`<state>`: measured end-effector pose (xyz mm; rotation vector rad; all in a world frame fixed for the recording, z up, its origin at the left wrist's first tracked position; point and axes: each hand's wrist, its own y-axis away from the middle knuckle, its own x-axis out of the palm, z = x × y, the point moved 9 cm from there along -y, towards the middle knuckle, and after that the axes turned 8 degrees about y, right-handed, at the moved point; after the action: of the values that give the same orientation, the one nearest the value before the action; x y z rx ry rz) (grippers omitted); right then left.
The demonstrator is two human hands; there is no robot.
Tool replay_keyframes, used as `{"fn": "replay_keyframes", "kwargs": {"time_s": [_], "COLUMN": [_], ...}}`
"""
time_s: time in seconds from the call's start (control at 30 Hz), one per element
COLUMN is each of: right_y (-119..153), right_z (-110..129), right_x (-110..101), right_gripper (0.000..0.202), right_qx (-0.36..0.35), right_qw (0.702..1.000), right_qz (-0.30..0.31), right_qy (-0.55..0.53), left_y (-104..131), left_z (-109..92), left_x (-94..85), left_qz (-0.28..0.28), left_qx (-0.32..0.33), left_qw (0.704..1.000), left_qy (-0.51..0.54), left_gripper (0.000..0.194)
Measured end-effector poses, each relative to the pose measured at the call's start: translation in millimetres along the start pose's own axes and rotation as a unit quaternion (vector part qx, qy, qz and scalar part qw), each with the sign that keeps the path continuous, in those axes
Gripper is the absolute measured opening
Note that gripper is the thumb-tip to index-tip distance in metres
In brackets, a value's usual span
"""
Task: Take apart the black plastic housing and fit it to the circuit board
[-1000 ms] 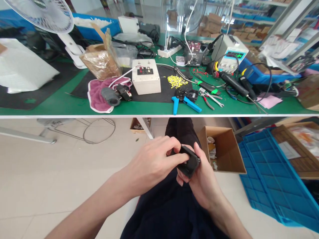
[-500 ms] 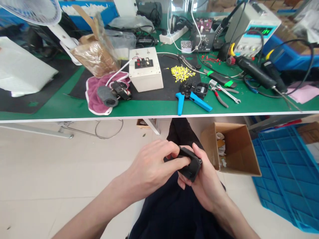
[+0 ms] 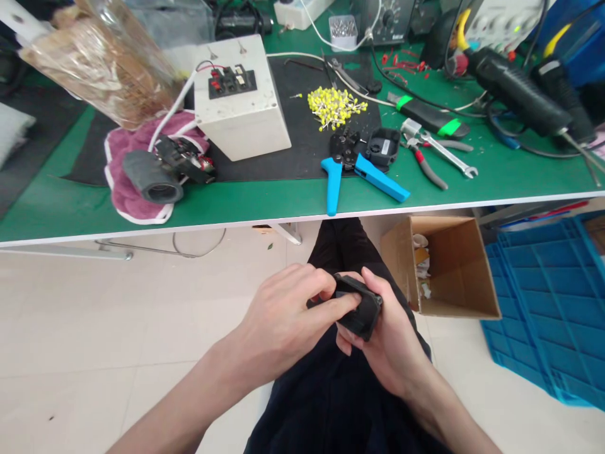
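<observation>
— Workbench (image 3: 283, 208) first: green top, running across the whole upper view. What sits on it?

— From where I watch, a white switch box (image 3: 239, 104) at eleven o'clock, with a maroon cloth (image 3: 123, 189) at ten carrying a grey cylinder (image 3: 152, 178), likely so the part does not roll. At twelve, a heap of yellow ferrules (image 3: 334, 106) lies beside the blue-handled crimping pliers (image 3: 352, 171), within easy reach. A spanner (image 3: 444, 148) lies at one o'clock. Below the bench edge, a cardboard box (image 3: 454, 271) stands open at three, a blue crate (image 3: 548, 302) beyond it.

— And the hands?

— Both are low, over the lap, at the centre of my view. The right hand (image 3: 392, 343) cradles a small black plastic housing (image 3: 359, 307) from beneath, fingers curled shut around it, thumb along its far edge; I judge this steadies it. The left hand (image 3: 286, 318) closes in from nine o'clock, thumb and forefinger pinched on the housing's near side, remaining fingers folded loosely. What the pinch grips I cannot tell.
</observation>
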<state>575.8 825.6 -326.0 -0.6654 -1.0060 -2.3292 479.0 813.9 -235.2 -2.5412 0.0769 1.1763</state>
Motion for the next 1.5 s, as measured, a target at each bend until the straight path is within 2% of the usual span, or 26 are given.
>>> {"fn": "replay_keyframes", "kwargs": {"time_s": [0.03, 0.1, 0.17, 0.27, 0.67, 1.0, 1.2, 1.37, 1.5], "right_y": [-1.9, -5.3, -8.2, -11.6, -15.2, -16.1, -14.6, -16.5, -19.0], "right_z": [-0.2, -0.9, -2.0, -4.2, -16.0, -15.1, -18.4, -24.8, -28.4], "right_x": [-0.9, -1.9, -1.9, -1.6, -1.5, -3.7, -7.1, -8.3, -8.6], "right_gripper": [0.043, 0.043, 0.043, 0.042, 0.039, 0.044, 0.045, 0.045, 0.047], "right_qx": [0.002, 0.007, 0.014, 0.021, 0.041, 0.04, 0.046, 0.059, 0.082], "right_qw": [1.0, 1.0, 1.0, 0.999, 0.999, 0.999, 0.999, 0.998, 0.996], "right_qz": [-0.003, -0.008, -0.01, -0.012, 0.006, -0.007, -0.024, 0.0, 0.016], "right_qy": [-0.002, -0.007, -0.014, -0.026, -0.028, -0.014, 0.005, 0.004, -0.015], "left_y": [0.0, 0.3, 0.3, -0.8, -4.0, 0.9, -0.5, 2.9, 7.3], "left_z": [-1.4, -1.6, -1.4, -1.9, 2.7, 0.5, 1.1, 2.5, 6.0], "left_x": [0.5, 1.3, 1.9, 0.7, 5.2, 1.4, 3.8, 9.7, -0.3], "left_qz": [0.001, 0.0, 0.0, -0.004, 0.027, -0.005, 0.005, 0.036, -0.007], "left_qx": [0.023, 0.052, 0.07, 0.08, 0.068, 0.068, 0.058, 0.046, 0.047], "left_qw": [1.0, 0.998, 0.997, 0.996, 0.997, 0.998, 0.998, 0.998, 0.999], "left_qy": [-0.013, -0.031, -0.037, -0.031, -0.033, -0.008, -0.001, -0.002, 0.011], "left_gripper": [0.005, 0.017, 0.026, 0.028, 0.023, 0.033, 0.031, 0.025, 0.023]}}
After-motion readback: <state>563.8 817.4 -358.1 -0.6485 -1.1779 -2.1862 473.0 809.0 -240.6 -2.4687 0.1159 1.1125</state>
